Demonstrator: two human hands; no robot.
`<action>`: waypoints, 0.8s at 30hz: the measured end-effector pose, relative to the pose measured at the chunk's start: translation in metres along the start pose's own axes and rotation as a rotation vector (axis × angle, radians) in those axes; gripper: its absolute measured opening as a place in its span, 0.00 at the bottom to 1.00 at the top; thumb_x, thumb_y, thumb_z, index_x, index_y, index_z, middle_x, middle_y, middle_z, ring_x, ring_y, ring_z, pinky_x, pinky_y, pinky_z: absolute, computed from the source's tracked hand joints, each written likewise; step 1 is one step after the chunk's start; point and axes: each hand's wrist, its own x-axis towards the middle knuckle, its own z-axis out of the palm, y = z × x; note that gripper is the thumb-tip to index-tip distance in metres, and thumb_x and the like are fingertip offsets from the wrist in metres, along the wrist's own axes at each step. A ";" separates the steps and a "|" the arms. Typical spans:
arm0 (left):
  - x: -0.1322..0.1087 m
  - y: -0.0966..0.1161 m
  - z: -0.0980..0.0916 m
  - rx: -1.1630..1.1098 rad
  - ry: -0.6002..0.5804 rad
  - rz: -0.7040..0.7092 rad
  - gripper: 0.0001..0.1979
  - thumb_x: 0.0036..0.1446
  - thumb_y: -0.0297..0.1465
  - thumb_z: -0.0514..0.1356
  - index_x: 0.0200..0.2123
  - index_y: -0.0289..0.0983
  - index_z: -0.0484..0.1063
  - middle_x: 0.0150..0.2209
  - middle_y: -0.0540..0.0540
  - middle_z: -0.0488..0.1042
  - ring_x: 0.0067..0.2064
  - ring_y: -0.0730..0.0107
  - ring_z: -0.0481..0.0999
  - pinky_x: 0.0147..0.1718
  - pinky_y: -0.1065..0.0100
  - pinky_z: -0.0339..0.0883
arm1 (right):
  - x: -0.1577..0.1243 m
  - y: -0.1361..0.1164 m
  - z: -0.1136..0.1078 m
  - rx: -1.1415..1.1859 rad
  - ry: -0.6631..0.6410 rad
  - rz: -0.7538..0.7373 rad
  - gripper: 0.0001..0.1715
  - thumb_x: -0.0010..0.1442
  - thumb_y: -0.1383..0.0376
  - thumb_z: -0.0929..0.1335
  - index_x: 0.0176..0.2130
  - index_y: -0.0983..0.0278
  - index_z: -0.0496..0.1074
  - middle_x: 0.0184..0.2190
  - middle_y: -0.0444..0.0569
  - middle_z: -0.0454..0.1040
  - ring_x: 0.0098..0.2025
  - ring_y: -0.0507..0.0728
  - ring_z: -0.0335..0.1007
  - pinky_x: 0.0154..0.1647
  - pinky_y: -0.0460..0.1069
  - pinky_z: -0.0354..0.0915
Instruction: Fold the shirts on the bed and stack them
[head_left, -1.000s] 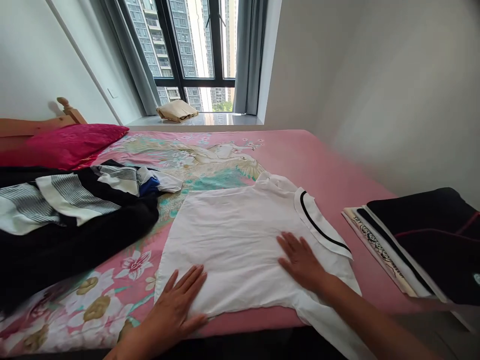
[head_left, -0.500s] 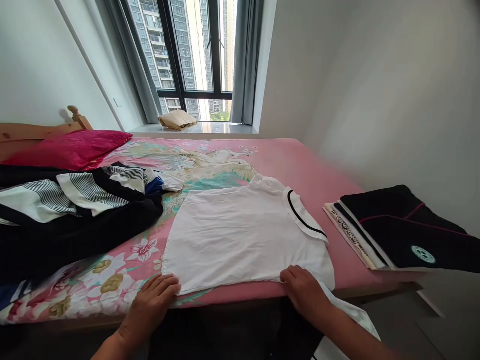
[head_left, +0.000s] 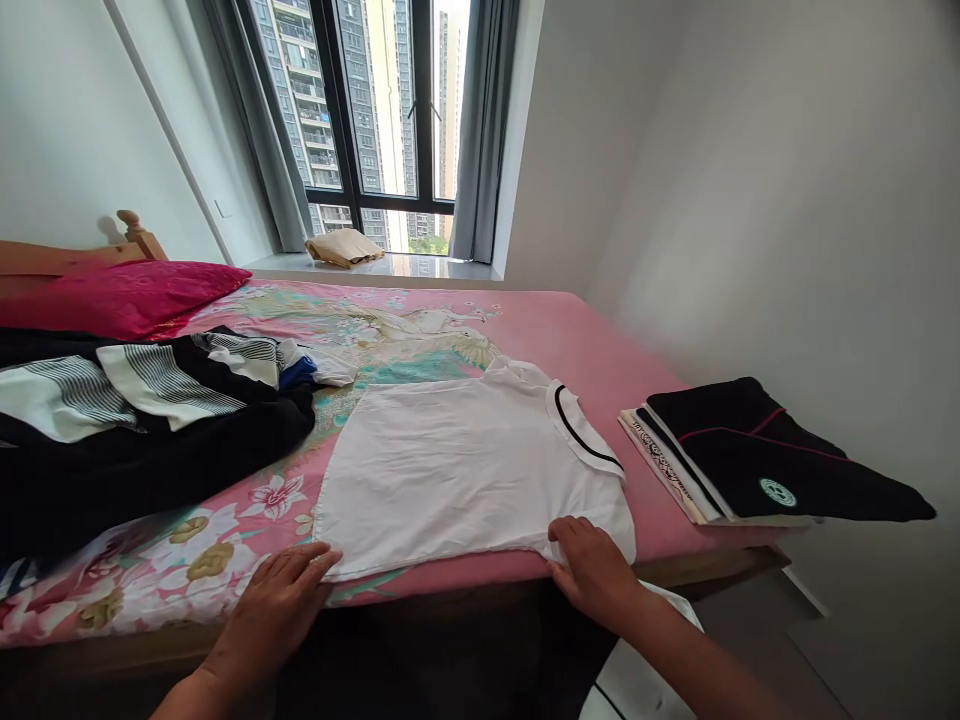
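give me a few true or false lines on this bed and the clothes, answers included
1. The white shirt lies partly on the bed. True.
2. The left hand is at the far edge of the shirt. False: it is at the near left corner.
3. A black garment tops the folded stack. True.
4. The pinkish-red pillow is on the windowsill. False: it is by the wooden headboard.
5. The right hand is at the shirt's near edge. True.

Bedroom, with bed (head_left: pixel 544 325) and pillow (head_left: pixel 142 297)
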 end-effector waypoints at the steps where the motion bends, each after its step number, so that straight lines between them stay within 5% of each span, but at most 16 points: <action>1: 0.002 0.002 0.000 0.005 0.018 0.000 0.14 0.55 0.36 0.58 0.46 0.44 0.71 0.45 0.45 0.75 0.46 0.63 0.73 0.47 0.60 0.63 | 0.002 0.001 0.004 -0.005 -0.002 0.009 0.14 0.53 0.67 0.63 0.42 0.63 0.65 0.37 0.50 0.70 0.40 0.59 0.64 0.39 0.50 0.54; 6: 0.021 0.020 0.001 -0.007 0.048 0.009 0.14 0.55 0.37 0.59 0.45 0.44 0.71 0.45 0.46 0.75 0.46 0.63 0.73 0.50 0.58 0.60 | 0.011 0.003 0.021 0.007 0.013 -0.001 0.11 0.52 0.73 0.60 0.35 0.63 0.66 0.31 0.47 0.71 0.34 0.55 0.65 0.36 0.49 0.52; 9: 0.043 0.050 0.000 -0.061 0.071 0.011 0.12 0.56 0.34 0.58 0.44 0.44 0.71 0.46 0.47 0.75 0.48 0.64 0.72 0.52 0.57 0.58 | 0.011 0.001 0.020 0.034 0.089 -0.007 0.12 0.50 0.74 0.60 0.35 0.63 0.67 0.31 0.46 0.70 0.33 0.55 0.65 0.36 0.49 0.52; 13: 0.085 0.132 0.000 -0.238 0.145 0.022 0.12 0.57 0.29 0.54 0.44 0.42 0.71 0.46 0.45 0.74 0.50 0.63 0.71 0.54 0.56 0.57 | 0.009 -0.002 0.016 0.062 0.118 -0.013 0.13 0.51 0.74 0.60 0.35 0.62 0.68 0.30 0.46 0.70 0.32 0.55 0.64 0.35 0.49 0.53; 16: 0.114 0.207 0.010 -0.475 0.005 0.180 0.15 0.57 0.26 0.52 0.46 0.42 0.70 0.42 0.46 0.75 0.44 0.67 0.73 0.46 0.64 0.66 | 0.007 0.001 0.016 0.095 0.125 -0.004 0.14 0.52 0.74 0.60 0.36 0.62 0.68 0.31 0.45 0.70 0.33 0.55 0.65 0.36 0.48 0.54; 19: 0.130 0.260 0.030 -0.533 -0.050 0.093 0.20 0.55 0.27 0.53 0.52 0.38 0.66 0.49 0.42 0.72 0.50 0.60 0.70 0.52 0.57 0.63 | 0.006 0.005 0.014 0.118 0.106 0.015 0.13 0.55 0.74 0.59 0.37 0.62 0.68 0.32 0.46 0.70 0.33 0.54 0.66 0.35 0.48 0.55; 21: 0.136 0.272 0.044 -0.469 -0.109 0.045 0.19 0.56 0.27 0.51 0.51 0.37 0.66 0.49 0.41 0.72 0.50 0.57 0.70 0.50 0.53 0.64 | 0.005 0.007 0.013 0.140 0.097 0.020 0.13 0.57 0.73 0.58 0.38 0.61 0.68 0.32 0.46 0.70 0.34 0.54 0.67 0.35 0.47 0.56; 24: 0.140 0.260 0.061 -0.360 -0.224 0.079 0.15 0.59 0.27 0.49 0.46 0.39 0.71 0.42 0.41 0.76 0.44 0.56 0.74 0.41 0.54 0.69 | 0.002 0.006 0.012 0.142 0.064 0.023 0.14 0.57 0.73 0.58 0.37 0.61 0.68 0.33 0.46 0.70 0.35 0.54 0.68 0.36 0.47 0.57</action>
